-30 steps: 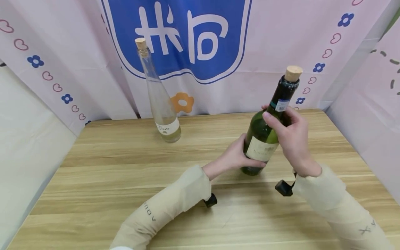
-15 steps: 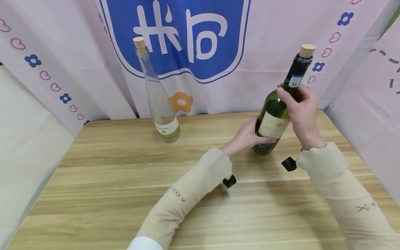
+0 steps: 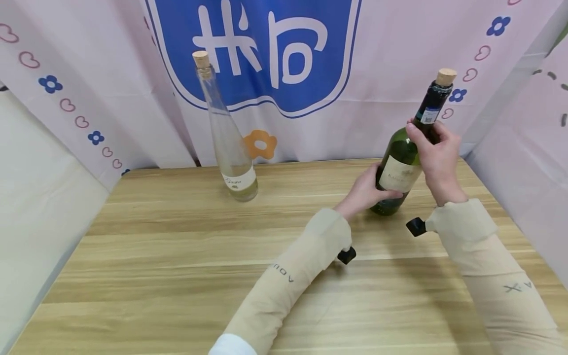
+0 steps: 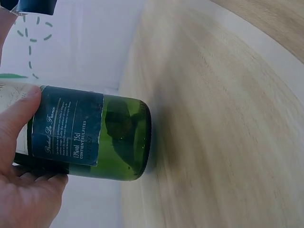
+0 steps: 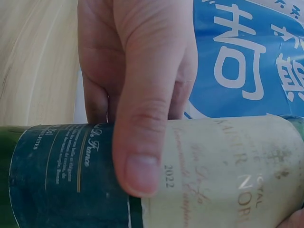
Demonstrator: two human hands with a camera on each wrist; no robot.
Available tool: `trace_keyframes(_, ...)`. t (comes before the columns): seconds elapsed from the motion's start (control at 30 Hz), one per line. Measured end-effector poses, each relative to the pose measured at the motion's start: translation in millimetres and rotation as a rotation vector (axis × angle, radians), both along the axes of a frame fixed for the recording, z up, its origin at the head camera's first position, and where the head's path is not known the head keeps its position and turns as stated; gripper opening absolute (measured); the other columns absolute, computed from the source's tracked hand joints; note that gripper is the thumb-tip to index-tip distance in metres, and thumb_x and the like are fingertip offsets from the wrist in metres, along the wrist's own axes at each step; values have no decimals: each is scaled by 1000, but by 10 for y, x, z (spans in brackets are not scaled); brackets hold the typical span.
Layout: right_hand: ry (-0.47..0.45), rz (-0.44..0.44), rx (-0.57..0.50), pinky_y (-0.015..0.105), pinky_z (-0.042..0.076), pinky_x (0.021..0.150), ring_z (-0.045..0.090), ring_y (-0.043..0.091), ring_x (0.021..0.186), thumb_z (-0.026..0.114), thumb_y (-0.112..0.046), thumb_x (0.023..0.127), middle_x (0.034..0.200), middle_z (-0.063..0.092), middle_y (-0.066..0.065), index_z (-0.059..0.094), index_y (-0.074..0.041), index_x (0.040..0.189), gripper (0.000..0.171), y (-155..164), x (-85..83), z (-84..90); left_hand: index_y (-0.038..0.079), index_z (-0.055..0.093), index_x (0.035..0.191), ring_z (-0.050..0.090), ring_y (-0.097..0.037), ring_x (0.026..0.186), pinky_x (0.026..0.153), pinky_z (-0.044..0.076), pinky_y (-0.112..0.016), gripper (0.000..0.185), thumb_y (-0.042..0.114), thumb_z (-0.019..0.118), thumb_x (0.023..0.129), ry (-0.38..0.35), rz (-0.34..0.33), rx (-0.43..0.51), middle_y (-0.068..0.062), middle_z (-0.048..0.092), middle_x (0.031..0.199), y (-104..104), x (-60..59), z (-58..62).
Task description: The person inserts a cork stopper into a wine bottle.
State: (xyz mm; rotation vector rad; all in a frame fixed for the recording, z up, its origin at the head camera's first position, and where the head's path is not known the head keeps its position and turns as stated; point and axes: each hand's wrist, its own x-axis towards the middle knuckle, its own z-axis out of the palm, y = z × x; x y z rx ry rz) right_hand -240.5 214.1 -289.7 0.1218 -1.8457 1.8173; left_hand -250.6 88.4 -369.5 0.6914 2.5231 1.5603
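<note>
Both hands grip 1 green bottle, tilted on the table: left hand wraps the body, right hand wraps the shoulder. Clear bottle well apart.

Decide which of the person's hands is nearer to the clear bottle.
Left. The left hand grips the green bottle low on the side facing the clear bottle; the right hand grips its neck, farther away.

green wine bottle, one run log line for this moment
left hand: holds green wine bottle low on body | right hand: grips its shoulder | bottle: corked, tilted | clear bottle: upright on table
</note>
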Motion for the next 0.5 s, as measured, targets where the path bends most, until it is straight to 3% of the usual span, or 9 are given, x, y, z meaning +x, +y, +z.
trace_keyframes(0.33,-28,-12,96,22,42,83,55,13,94,69,-19,81,101,63,-1,65,-5,107,30,39,25,-80,10,35,136,49,-10,113,93,39,-20,79,31,77,73,-48,-10,-70,-2,49,128,2,11,-78)
trace_keyframes(0.5,-123,-3,157,27,36,97,49,14,109,66,-24,83,121,55,2,53,-10,124,45,51,88,-32,10,28,141,40,-15,125,101,34,-27,83,38,71,77,-97,-31,-147,-3,39,140,-196,55,-67)
